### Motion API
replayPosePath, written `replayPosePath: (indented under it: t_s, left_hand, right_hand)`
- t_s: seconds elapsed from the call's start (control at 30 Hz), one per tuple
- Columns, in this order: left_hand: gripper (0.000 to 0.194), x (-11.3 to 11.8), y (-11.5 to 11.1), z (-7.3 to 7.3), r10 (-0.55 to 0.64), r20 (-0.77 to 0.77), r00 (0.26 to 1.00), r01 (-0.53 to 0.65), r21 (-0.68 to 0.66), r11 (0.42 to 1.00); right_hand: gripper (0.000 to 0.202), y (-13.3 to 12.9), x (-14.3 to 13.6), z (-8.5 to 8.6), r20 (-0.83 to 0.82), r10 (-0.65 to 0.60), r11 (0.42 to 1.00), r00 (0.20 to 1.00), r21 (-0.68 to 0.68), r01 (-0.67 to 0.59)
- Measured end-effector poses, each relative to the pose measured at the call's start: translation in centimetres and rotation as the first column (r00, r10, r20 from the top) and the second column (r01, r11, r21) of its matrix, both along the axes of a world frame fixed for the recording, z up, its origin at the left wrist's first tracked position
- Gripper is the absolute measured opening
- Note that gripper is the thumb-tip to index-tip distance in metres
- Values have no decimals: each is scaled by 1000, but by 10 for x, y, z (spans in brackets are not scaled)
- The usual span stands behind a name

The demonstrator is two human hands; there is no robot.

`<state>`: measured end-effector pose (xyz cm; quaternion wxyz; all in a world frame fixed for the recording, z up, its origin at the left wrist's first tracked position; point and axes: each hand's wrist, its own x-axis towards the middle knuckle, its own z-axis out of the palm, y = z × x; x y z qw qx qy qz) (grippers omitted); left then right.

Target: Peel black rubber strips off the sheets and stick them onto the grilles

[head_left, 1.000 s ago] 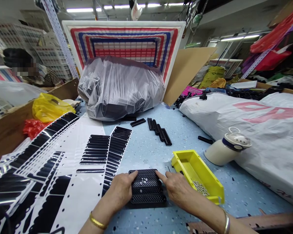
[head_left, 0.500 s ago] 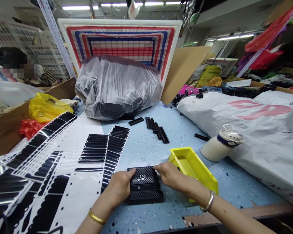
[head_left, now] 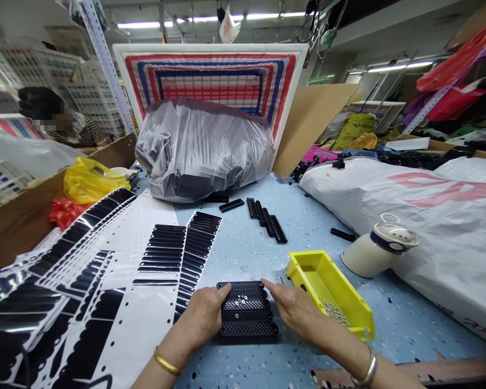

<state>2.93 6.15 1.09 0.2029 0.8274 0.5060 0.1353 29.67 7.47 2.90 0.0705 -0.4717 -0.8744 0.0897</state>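
Several black strips with a textured, cross-hatched face (head_left: 247,314) lie side by side as a block on the blue table. A few small silver rings (head_left: 241,300) sit loose on the upper strips. My left hand (head_left: 204,313) grips the block's left end, thumb over the top left corner. At the top right corner, my right hand (head_left: 294,305) reaches a stretched index finger to the strip's end; its other fingers are partly hidden. Just right of that hand stands a yellow bin (head_left: 328,275) with many small metal pieces (head_left: 335,312) at its near end.
Sheets of black stickers (head_left: 162,248) cover the left side. Further back lie loose black strips (head_left: 265,219) and a large plastic-wrapped bundle (head_left: 206,148). At right are a cream bottle (head_left: 364,254) and a big white sack (head_left: 429,216). A person (head_left: 83,127) is at far left.
The whole view has shifted slightly, moving things right and down. My right hand has slid a little down the block's right side, its index finger straighter. My left hand keeps its grip.
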Motion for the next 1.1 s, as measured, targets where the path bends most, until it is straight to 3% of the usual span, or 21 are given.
replayPosePath:
  t_s: [0.23, 0.37, 0.6, 0.73, 0.97, 1.1]
  left_hand:
    - [57, -9, -8, 13, 1, -217, 976, 9, 45, 999]
    - [69, -17, -11, 14, 24, -281, 959, -13, 43, 999]
    - [74, -24, -9, 14, 51, -335, 941, -31, 67, 997]
    - [71, -28, -5, 9, 18, -257, 966, -6, 48, 999]
    - [55, -31, 1, -2, 21, 32, 999, -23, 63, 998]
    - [58, -29, 2, -5, 62, 12, 998, -62, 77, 995]
  right_hand:
    - [67, 5, -3, -15, 44, 55, 998, 998, -37, -53]
    - [65, 6, -2, -17, 38, 72, 997, 997, -30, -71]
    - [60, 4, -5, -16, 53, 81, 996, 995, -48, -78]
    - [60, 5, -4, -19, 43, 86, 996, 995, -30, -85]
    - [62, 6, 0, -28, 47, 94, 996, 994, 7, -95]
    - [63, 6, 2, -32, -4, 88, 996, 996, 14, -88]
